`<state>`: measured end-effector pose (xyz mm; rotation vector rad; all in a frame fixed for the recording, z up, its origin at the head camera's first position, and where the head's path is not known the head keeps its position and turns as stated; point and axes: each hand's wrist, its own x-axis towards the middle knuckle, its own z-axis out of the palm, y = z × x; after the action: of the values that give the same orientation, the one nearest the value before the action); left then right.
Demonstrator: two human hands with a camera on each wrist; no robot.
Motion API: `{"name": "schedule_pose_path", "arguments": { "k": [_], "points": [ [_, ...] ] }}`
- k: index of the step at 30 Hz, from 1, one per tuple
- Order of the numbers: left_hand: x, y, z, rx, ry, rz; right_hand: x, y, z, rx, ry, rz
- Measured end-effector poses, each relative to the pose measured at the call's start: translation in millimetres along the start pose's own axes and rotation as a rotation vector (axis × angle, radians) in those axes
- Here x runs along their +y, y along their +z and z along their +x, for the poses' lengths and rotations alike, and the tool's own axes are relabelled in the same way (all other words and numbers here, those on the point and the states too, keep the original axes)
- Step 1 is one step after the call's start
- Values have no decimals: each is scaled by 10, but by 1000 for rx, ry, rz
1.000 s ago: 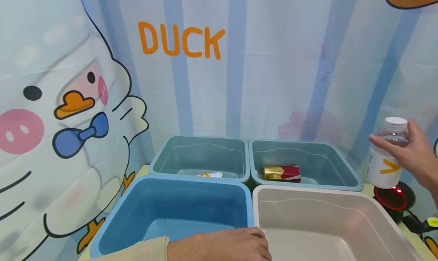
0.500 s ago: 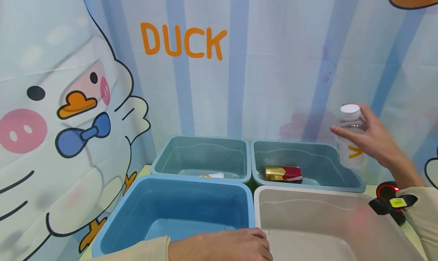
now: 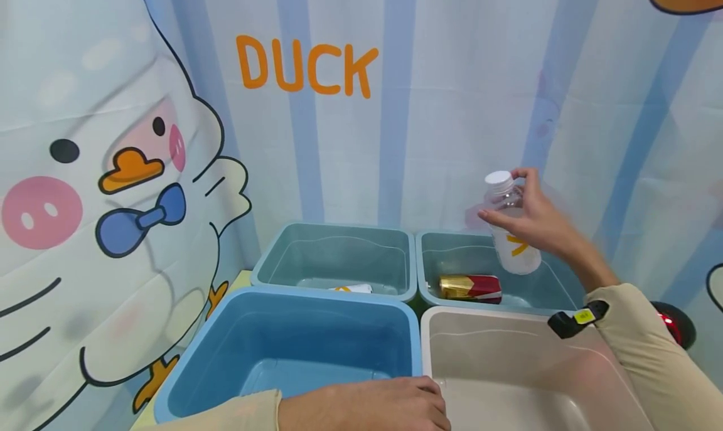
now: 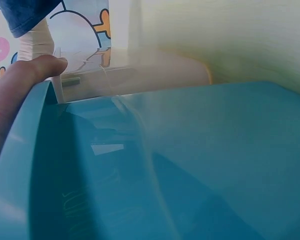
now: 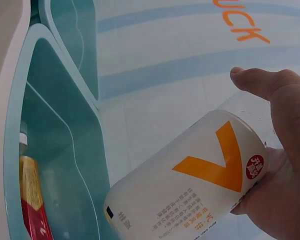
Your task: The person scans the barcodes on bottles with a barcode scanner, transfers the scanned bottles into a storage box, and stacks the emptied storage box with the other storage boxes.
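Note:
My right hand pinches a clear plastic bottle near its neck, thumb on one side and fingers on the other. The bottle has a white cap and a white label with an orange V. It hangs tilted above the right-hand teal bin. Inside that bin a red and gold can lies on its side; in the right wrist view a white-capped item shows beside the can. My left hand rests over the rims where the blue bin meets the beige bin; its fingertips are hidden.
Another teal bin at the back left holds a white and orange item, mostly hidden by the blue bin's rim. A dark round device with a red light stands at the far right. A duck-print cloth hangs behind the bins.
The right hand has carried the bottle leftward from the far right to above the right teal bin. The left hand has stayed on the rims.

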<state>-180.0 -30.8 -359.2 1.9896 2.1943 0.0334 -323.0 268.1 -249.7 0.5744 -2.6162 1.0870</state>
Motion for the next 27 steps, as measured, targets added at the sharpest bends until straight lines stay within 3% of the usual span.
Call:
{"name": "schedule_pose_path", "arguments": {
  "k": [6, 17, 23, 27],
  "points": [
    [-6, 5, -7, -2, -3, 0, -160, 299, 175, -53, -84, 37],
    [-3, 3, -8, -8, 4, 3, -460, 759, 423, -165, -217, -20],
    [6, 0, -5, -14, 40, 34, -607, 1066, 516, -232, -308, -53],
    [12, -3, -20, 8, 83, 30, -703, 1276, 569, -271, -355, -137]
  ]
}}
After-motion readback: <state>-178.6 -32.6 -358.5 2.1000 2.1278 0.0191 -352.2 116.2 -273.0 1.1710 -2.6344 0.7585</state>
